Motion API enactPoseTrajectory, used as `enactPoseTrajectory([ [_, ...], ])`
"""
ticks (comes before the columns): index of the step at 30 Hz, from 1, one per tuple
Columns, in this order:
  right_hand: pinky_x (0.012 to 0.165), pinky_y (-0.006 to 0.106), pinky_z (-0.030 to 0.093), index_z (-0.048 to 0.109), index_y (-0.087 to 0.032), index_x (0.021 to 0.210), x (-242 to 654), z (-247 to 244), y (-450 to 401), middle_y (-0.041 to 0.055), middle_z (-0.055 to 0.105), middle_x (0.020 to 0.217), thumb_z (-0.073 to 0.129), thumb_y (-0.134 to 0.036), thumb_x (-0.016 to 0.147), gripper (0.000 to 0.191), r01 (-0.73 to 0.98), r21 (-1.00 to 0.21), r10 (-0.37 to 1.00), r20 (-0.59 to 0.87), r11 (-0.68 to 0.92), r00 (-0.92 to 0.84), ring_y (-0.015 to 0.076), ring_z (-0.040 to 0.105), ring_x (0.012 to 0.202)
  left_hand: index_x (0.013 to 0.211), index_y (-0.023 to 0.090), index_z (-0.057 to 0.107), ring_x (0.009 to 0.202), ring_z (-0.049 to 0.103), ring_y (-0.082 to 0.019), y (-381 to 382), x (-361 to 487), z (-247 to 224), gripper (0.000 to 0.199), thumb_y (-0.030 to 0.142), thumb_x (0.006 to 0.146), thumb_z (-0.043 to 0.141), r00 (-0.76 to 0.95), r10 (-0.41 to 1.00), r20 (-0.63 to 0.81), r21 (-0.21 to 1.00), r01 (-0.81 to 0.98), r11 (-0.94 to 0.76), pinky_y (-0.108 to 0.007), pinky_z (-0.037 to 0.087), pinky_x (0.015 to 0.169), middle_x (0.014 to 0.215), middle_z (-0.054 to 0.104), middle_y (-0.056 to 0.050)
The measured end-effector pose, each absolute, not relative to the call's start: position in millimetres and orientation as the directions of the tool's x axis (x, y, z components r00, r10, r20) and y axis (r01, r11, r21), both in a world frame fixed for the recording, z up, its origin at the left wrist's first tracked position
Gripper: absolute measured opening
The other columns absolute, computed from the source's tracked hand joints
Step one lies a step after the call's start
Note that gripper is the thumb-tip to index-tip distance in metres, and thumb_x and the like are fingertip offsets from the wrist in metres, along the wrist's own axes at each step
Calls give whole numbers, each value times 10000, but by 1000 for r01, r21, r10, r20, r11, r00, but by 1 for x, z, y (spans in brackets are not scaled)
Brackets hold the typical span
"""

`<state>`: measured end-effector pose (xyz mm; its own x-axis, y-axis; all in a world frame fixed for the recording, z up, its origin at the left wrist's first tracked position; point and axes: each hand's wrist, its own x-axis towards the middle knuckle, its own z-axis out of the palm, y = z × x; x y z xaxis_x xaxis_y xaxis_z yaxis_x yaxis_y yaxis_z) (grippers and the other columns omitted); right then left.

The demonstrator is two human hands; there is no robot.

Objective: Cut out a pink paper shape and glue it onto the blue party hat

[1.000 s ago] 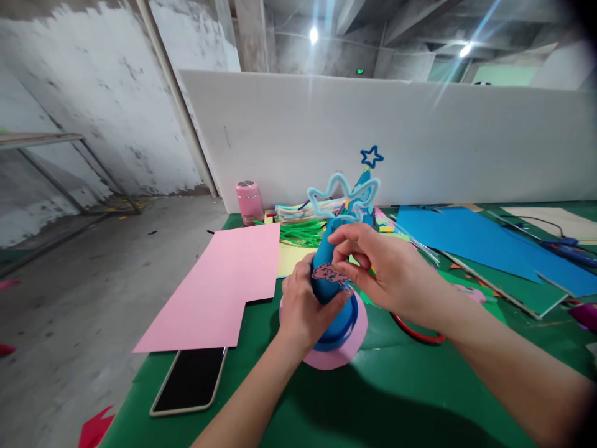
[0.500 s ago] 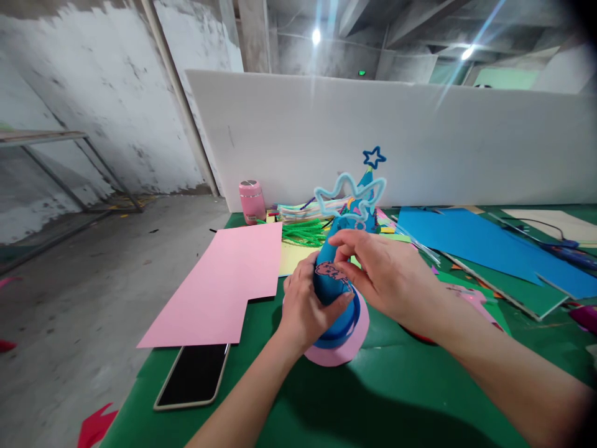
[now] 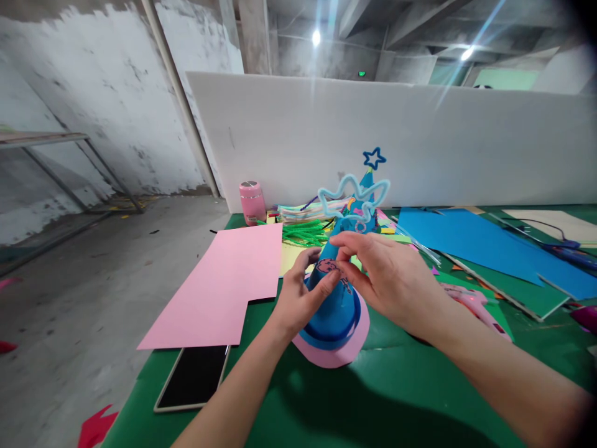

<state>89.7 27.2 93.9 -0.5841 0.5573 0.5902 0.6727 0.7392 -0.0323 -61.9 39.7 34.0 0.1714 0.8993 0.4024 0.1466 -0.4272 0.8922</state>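
Note:
A blue cone hat point(image 3: 333, 317) with a dark blue band and pink paper brim stands on the green table in front of me. A pale blue pipe-cleaner star point(image 3: 349, 180) tops it. My left hand point(image 3: 301, 298) curves round its left side, thumb against a small pink paper cutout point(image 3: 328, 266) with dark outlines. Some left fingers are hidden behind the cone. From the right, my right hand point(image 3: 385, 267) pinches at the cutout's right edge; the fingertips partly cover it. Directly behind is another blue cone hat point(image 3: 367, 180), decorated and topped with a dark blue star.
Pink paper point(image 3: 224, 274) partly overlaps a phone point(image 3: 193, 379) on the left. Green pipe cleaners point(image 3: 305, 233) and a pink cup point(image 3: 252, 202) lie further back. On the right are a pink glue gun point(image 3: 476, 305) and blue sheets point(image 3: 476, 242). A white board point(image 3: 396, 143) stands behind.
My left thumb has moved up onto the cutout and the left fingers have loosened from the cone. The hat has shifted slightly. My right hand stays nearly in place.

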Motion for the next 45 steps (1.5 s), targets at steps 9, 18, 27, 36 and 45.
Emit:
enactPoseTrajectory([
  [9, 651, 299, 401, 385, -120, 1147, 90, 90, 31, 32, 588, 791, 428, -171, 816, 337, 669, -18, 536, 615, 743, -578, 167, 499, 714, 1026, 113, 539, 995, 481, -246, 52, -63, 31, 367, 323, 725, 553, 167, 928, 332, 927, 123, -354, -343, 365, 858, 1042, 573, -109],
  [18, 596, 251, 423, 421, -205, 1089, 96, 75, 30, 11, 593, 865, 568, -129, 734, 393, 583, -274, 505, 817, 765, -280, 107, 472, 596, 975, 123, 547, 902, 528, -210, 52, -60, 35, 334, 336, 718, 564, 164, 911, 379, 901, 159, -404, -293, 403, 792, 946, 598, -86],
  [27, 856, 366, 386, 292, -252, 1216, 95, 38, 18, 73, 421, 1199, 634, -354, 666, 655, 293, -858, 905, 417, 421, -78, 222, 394, 1086, 980, 136, 553, 888, 542, -207, 51, -60, 34, 328, 335, 719, 567, 174, 912, 371, 909, 133, -395, -285, 417, 777, 934, 609, -75],
  [36, 894, 373, 379, 320, -239, 1201, 83, 36, 24, 72, 490, 1130, 594, -322, 708, 570, 237, -877, 904, 428, 419, -12, 201, 429, 1080, 987, 160, 537, 927, 547, -238, 51, -61, 33, 304, 334, 738, 547, 222, 927, 304, 937, 104, -332, -308, 444, 735, 983, 621, -85],
  [45, 882, 364, 393, 276, -272, 1238, 99, 38, 30, 54, 516, 1126, 651, -266, 661, 688, 314, -843, 899, 422, 436, -114, 194, 469, 1050, 1000, 172, 541, 930, 543, -233, 50, -61, 32, 315, 332, 729, 557, 189, 931, 312, 933, 122, -337, -320, 424, 780, 1007, 612, -72],
])
